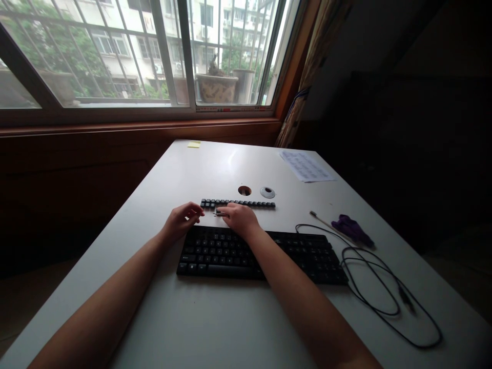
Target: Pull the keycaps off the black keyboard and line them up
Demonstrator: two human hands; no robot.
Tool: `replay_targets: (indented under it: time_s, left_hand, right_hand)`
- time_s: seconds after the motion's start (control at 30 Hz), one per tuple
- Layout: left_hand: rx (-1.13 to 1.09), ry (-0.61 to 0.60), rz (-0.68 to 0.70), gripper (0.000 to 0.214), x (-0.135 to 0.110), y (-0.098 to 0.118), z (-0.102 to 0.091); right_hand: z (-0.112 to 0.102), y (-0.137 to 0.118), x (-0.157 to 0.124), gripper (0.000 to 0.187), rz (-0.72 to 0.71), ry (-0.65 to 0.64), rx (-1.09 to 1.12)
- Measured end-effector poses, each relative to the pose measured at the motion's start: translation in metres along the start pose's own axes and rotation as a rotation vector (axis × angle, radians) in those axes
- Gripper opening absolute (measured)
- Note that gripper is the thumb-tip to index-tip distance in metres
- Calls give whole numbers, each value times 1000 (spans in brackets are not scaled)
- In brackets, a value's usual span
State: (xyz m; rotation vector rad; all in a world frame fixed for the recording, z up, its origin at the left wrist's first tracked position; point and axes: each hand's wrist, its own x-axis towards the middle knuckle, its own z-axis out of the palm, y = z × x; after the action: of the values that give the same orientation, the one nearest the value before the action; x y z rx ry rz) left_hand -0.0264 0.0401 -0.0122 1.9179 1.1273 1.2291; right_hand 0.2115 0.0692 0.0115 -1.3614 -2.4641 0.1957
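A black keyboard (230, 253) lies across the white table in front of me. Behind it, loose black keycaps (246, 203) stand in a row, with a shorter second row at the left end. My right hand (242, 220) reaches over the keyboard's back edge, its fingers closed on a small, thin-pronged metal tool (220, 213) that looks like tweezers. The tool's tips point left, close to the keycaps. Left of it, my left hand (182, 220) is loosely curled, thumb and fingers apart, with fingertips beside the row's left end. Nothing shows in it.
The keyboard's cable (384, 266) loops over the table's right side, near a purple cloth (351, 228) and a thin stick-like brush (323, 220). Farther back are a cable hole (244, 190), its round cover (268, 192), printed papers (307, 166) and yellow sticky notes (194, 144).
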Motion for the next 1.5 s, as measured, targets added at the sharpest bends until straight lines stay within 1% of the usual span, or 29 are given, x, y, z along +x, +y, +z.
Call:
replay_targets:
  time_s: [0.2,0.47,0.73,1.03,1.37,1.5]
  left_hand:
    - [-19,-9,8,12,0,3,1]
    - [29,-37,13,12,0,4,0]
    - [65,-61,28,10,1,5,1]
    - [71,-76,46,10,1,5,2]
    - [89,-89,32,9,1,5,1]
    - [96,-89,38,9,1,4,1]
  right_hand:
    - [-3,-4,-1,34,2,-54,-53]
    - [0,-4,2,38,49,-56,-48]
    - [2,-2,2,40,53,-45,-41]
    - [3,-3,4,43,57,-62,-43]
    - [0,-4,4,44,66,-117,-96]
    - [0,-4,4,44,72,-111,-85]
